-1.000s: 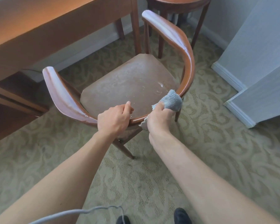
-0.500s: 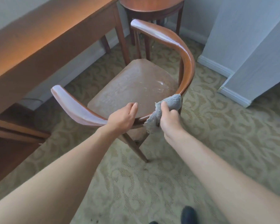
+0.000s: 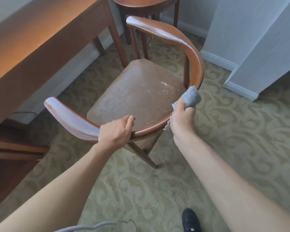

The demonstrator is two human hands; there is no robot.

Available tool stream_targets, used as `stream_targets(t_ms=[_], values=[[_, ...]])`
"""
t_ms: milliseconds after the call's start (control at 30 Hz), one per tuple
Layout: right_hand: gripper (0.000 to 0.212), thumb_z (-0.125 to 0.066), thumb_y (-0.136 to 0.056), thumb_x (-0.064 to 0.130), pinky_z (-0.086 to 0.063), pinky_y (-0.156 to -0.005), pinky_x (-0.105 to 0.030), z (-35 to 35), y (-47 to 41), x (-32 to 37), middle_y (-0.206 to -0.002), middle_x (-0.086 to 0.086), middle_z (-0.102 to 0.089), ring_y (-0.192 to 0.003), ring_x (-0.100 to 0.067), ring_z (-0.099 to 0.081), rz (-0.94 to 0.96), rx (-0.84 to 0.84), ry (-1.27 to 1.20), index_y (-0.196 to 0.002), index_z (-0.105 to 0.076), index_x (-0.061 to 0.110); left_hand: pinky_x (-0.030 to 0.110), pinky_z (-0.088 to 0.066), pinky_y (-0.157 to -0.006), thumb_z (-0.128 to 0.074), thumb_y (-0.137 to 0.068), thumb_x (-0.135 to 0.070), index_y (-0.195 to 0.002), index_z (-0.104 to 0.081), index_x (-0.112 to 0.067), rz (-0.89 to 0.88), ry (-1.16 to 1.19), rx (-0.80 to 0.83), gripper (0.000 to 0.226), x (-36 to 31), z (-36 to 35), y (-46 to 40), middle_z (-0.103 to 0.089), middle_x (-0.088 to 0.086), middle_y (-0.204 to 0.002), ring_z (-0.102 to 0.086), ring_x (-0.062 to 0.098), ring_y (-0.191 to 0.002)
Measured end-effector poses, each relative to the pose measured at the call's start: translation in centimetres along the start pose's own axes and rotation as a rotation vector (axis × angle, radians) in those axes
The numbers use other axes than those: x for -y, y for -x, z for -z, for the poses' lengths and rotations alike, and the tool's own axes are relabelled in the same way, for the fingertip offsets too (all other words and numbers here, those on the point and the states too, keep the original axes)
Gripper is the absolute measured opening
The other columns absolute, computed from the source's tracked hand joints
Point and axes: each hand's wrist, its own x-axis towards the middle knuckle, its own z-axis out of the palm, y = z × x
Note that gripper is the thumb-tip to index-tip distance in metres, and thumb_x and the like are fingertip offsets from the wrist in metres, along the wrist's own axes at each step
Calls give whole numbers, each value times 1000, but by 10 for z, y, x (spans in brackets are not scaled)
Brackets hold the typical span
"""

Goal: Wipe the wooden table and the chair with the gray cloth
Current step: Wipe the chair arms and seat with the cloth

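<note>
Patterned beige carpet (image 3: 224,148) runs under everything, with the wooden table (image 3: 32,39) along the left wall and a small round side table (image 3: 144,4) in the far corner. Between them stands the chair (image 3: 195,67), its curved rail facing the person. The left hand (image 3: 116,131) is wrapped around the near part of that rail, fingers curled over its inner edge, steadying it. The right hand (image 3: 181,121) is clenched on the gray cloth (image 3: 192,97), which is bunched and pressed against the rail at its right-hand bend, a loose corner hanging below the palm.

As for progress, I judge the chair to be mid-wipe: the rail is being worked, while the seat (image 3: 141,96) carries pale smears and a scatter of crumbs towards its right edge and near edge (plainly not yet cleaned). The legs look untouched too, as far as I can tell. Whether the table has been wiped I cannot say; its top shows only a warm glare, no visible dust or streaks.
</note>
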Motion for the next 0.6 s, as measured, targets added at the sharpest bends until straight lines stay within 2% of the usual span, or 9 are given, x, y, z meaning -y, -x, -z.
stream_targets(t_ms=[67,133,267,367,433,500,533,600], values=[[48,-41,-105,33,-51,-99,-40,-7,18,-12,-124,-6,-65,-103,-22,-64,15,-27,2,-149,-34,14,44,-51,-80,-4,-92,-55,-112,-51,-38,-10,24,-24,54,2,-1,-1,-72,-9,-105,-66,26,-94],[50,-42,-106,27,-49,-104,-39,-15,35,-24,-133,-10,-62,-109,-21,-65,50,-38,-29,-152,-28,16,45,-51,-80,-3,-92,-56,-110,-51,-36,-29,38,-39,55,2,-2,-1,-72,-8,-104,-66,27,-94],[55,-44,-105,19,-45,-108,-37,-33,58,-38,-141,-13,-56,-117,-22,-62,88,-99,-61,-155,-22,12,46,-50,-84,-5,-96,-54,-114,-50,-36,-60,70,-44,51,4,-5,-2,-72,-5,-107,-66,30,-96],[57,-45,-104,18,-42,-110,-32,-55,76,-49,-146,-16,-49,-125,-25,-57,67,-197,-54,-154,-21,6,48,-45,-91,-6,-99,-50,-126,-47,-33,-127,128,24,52,8,-2,-1,-67,-3,-121,-63,30,-106],[59,-45,-105,22,-40,-110,-31,-78,94,-66,-149,-17,-47,-129,-27,-54,26,-242,-48,-155,-20,4,44,-41,-96,-10,-103,-48,-135,-43,-29,-197,292,104,50,16,4,-2,-60,-8,-132,-57,26,-117],[61,-46,-104,29,-38,-114,-38,-107,118,-82,-151,-16,-47,-134,-28,-51,-10,-246,-18,-154,-22,4,42,-42,-97,-19,-104,-50,-131,-51,-22,-194,498,135,50,35,14,-6,-63,-1,-128,-58,27,-117],[62,-47,-105,30,-36,-115,-40,-120,130,-89,-152,-16,-45,-137,-28,-49,-14,-246,-12,-155,-21,4,44,-45,-98,-23,-105,-48,-129,-54,-18,-209,504,124,49,48,19,-8,-65,5,-124,-60,29,-114],[62,-44,-106,25,-34,-117,-39,-138,146,-97,-156,-17,-41,-140,-26,-46,-7,-261,-59,-157,-16,3,48,-49,-94,-25,-106,-43,-129,-53,-13,-296,279,96,47,83,26,-15,-66,11,-117,-64,33,-104]])
